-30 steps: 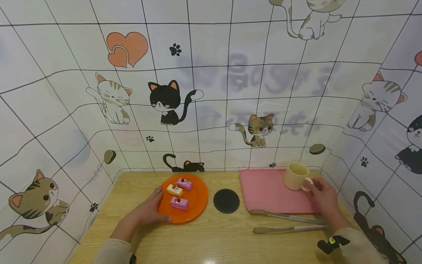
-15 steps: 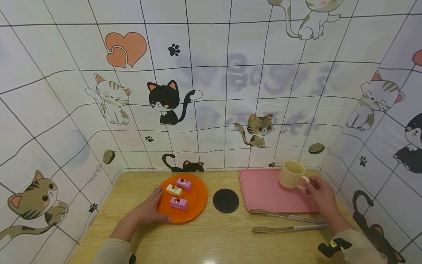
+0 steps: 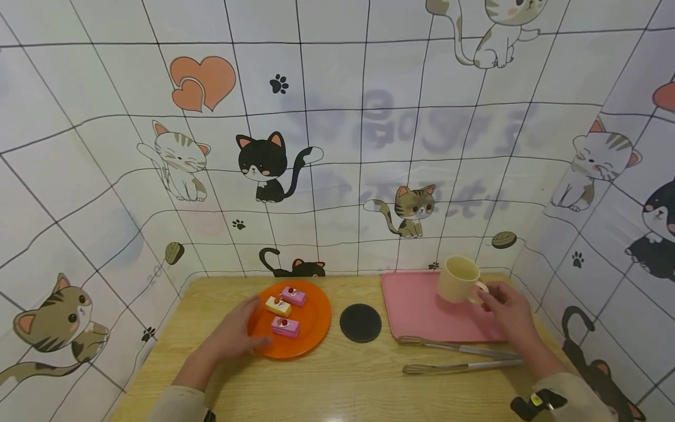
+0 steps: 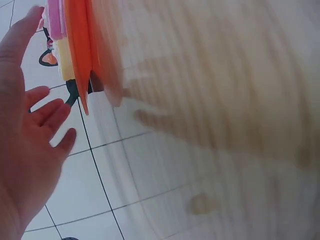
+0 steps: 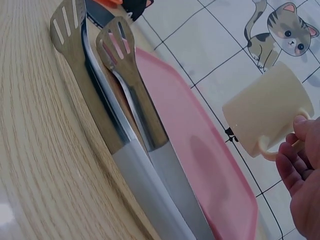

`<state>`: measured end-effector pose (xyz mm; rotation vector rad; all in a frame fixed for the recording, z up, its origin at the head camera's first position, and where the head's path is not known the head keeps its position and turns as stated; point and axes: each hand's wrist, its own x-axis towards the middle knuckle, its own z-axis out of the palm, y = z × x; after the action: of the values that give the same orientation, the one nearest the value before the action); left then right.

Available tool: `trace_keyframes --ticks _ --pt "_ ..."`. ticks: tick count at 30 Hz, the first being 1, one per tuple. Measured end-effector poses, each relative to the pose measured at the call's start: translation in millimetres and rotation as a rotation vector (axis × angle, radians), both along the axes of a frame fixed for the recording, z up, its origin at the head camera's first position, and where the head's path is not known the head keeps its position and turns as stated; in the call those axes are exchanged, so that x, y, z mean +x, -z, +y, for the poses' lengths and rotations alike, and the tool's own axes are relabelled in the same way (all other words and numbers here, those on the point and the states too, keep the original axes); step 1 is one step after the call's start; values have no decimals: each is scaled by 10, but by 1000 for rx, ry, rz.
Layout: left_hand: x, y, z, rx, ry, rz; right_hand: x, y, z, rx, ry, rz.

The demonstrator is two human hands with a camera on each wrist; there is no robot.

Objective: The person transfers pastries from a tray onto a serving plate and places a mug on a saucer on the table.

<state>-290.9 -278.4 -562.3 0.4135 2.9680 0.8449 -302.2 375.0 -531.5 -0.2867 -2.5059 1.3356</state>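
Observation:
My right hand [image 3: 508,308] pinches the handle of a cream mug [image 3: 457,280] between thumb and fingers. In the right wrist view the mug [image 5: 270,110] hangs clear of the pink tray [image 5: 200,145], with a shadow on the tray below. At the left, my left hand [image 3: 237,328] is beside an orange plate [image 3: 313,319], its fingers loosely spread. The left wrist view shows that hand [image 4: 30,145] holding nothing, apart from the plate's rim [image 4: 82,55]. Two pink toy cake slices and a yellow toy cake slice [image 3: 278,306] sit on the plate.
A round black coaster [image 3: 361,322] lies between the plate and the tray. Metal tongs [image 3: 443,368] with slotted ends lie along the tray's front edge, one arm against the tray. A cat-print tiled wall sheet [image 3: 337,176] encloses the wooden table [image 3: 337,392].
My right hand has carried the mug leftward over the tray. The left hand has let go of the plate's edge and drawn slightly away; the plate has shifted slightly left.

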Motion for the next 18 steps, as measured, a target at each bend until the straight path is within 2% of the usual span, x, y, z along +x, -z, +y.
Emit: trace_keyframes --ticks 6,9,11,13,18 --pt "5 -67 166 26 7 188 80 -102 -73 -7 -48 17" --pt "3 -119 304 69 31 242 107 -133 -98 -13 -75 28" --pt "-3 -146 409 99 55 250 116 -149 -116 -14 -82 27" --pt "-6 -167 518 134 86 228 126 -161 -141 -19 -85 19" --pt "-2 -163 752 150 156 178 137 -183 -213 -54 -98 19"
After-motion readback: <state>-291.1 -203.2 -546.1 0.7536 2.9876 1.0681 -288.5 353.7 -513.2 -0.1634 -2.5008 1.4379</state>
